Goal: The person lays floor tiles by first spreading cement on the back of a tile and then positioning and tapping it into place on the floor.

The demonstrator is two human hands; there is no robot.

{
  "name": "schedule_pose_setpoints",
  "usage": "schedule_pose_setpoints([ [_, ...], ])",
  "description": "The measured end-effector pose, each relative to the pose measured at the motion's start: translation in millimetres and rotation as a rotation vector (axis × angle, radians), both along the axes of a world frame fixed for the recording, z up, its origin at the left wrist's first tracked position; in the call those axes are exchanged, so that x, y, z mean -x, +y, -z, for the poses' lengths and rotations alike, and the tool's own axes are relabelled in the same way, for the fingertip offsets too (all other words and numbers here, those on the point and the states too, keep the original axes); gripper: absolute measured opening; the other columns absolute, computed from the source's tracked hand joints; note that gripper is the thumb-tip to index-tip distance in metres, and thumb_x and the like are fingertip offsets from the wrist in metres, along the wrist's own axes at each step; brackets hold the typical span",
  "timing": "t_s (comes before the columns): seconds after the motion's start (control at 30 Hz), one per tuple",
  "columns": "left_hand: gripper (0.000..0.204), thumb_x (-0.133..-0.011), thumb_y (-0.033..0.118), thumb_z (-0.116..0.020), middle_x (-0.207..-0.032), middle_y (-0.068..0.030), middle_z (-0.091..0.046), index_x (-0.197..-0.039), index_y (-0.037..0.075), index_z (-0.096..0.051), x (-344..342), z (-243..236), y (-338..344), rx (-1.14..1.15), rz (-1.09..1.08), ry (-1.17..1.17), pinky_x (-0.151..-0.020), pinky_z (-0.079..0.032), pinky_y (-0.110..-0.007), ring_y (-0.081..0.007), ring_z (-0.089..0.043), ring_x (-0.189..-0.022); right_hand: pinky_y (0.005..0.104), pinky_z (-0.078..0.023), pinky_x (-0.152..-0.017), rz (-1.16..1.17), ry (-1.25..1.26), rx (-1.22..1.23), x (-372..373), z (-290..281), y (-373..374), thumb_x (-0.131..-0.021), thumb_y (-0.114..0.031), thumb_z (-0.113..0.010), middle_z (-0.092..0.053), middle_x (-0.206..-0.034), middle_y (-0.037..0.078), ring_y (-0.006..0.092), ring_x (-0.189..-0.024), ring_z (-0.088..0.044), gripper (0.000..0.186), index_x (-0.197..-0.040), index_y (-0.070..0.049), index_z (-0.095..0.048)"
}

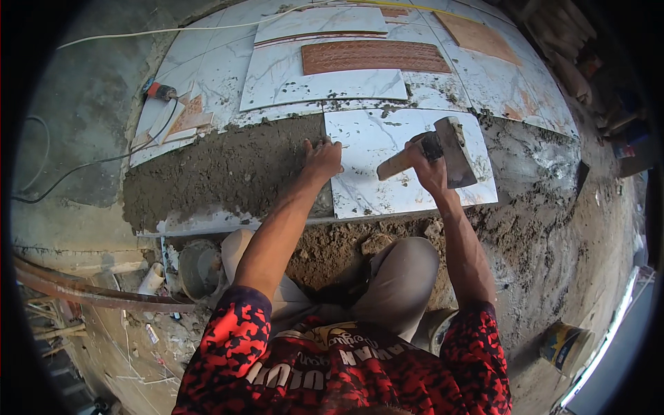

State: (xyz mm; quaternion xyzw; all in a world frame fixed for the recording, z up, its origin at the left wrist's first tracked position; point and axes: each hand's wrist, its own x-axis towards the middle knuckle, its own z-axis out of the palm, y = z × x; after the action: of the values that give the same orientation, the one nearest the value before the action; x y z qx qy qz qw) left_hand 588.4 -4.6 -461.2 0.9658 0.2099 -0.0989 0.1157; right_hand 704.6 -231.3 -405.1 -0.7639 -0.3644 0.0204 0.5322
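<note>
A white marble-patterned tile, spotted with mortar, lies over the bed of grey mortar. At the tile's left edge rests my left hand, its fingers apart, partly over the mortar. My right hand is closed round a trowel above the tile's right half. The trowel's broad grey metal blade faces right, and its wooden handle points down to the left toward the tile. Whether the handle's end touches the tile, I cannot tell.
Beyond are laid tiles with a reddish-brown textured strip. A red-and-black power tool with a dark cord lies at the left by tile offcuts. Buckets stand near my knees; another container is at lower right. Rough soil borders the tiles.
</note>
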Motion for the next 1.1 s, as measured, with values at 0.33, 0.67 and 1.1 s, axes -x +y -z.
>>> schedule_pose_setpoints([
  [0.33,0.057,-0.07,0.026,-0.079,-0.137,-0.0255,-0.045,-0.119,0.007,-0.056,0.6,6.1,4.7,-0.011,0.025,-0.025,-0.106,-0.018,-0.067,-0.0366,-0.044,-0.128,0.0346,-0.047,-0.066,-0.017,0.038,0.059,34.1,-28.1,33.3,-0.083,-0.025,-0.064,-0.063,-0.075,0.009,0.0203,-0.071,-0.06,0.021,-0.086,-0.004,-0.065],
  [0.67,0.063,-0.071,0.03,-0.079,-0.14,-0.0221,-0.043,-0.124,0.009,-0.054,-2.0,0.6,6.6,-0.021,0.014,-0.048,-0.107,-0.016,-0.067,-0.037,-0.039,-0.133,0.0263,-0.042,-0.055,0.012,0.102,-0.298,1.9,13.6,42.7,-0.085,-0.019,-0.063,-0.06,-0.072,0.0,0.0083,-0.061,-0.051,0.016,-0.089,-0.004,-0.066],
  [1.1,0.07,-0.072,0.031,-0.076,-0.147,-0.0168,-0.036,-0.133,0.01,-0.047,-1.6,-5.0,4.5,-0.032,0.007,0.111,-0.11,-0.012,-0.065,-0.035,-0.029,-0.139,0.0363,-0.046,-0.067,0.117,0.086,-0.151,-5.1,11.7,39.6,-0.085,-0.023,-0.064,-0.061,-0.076,0.009,0.0201,-0.072,-0.058,0.023,-0.091,-0.001,-0.063],
])
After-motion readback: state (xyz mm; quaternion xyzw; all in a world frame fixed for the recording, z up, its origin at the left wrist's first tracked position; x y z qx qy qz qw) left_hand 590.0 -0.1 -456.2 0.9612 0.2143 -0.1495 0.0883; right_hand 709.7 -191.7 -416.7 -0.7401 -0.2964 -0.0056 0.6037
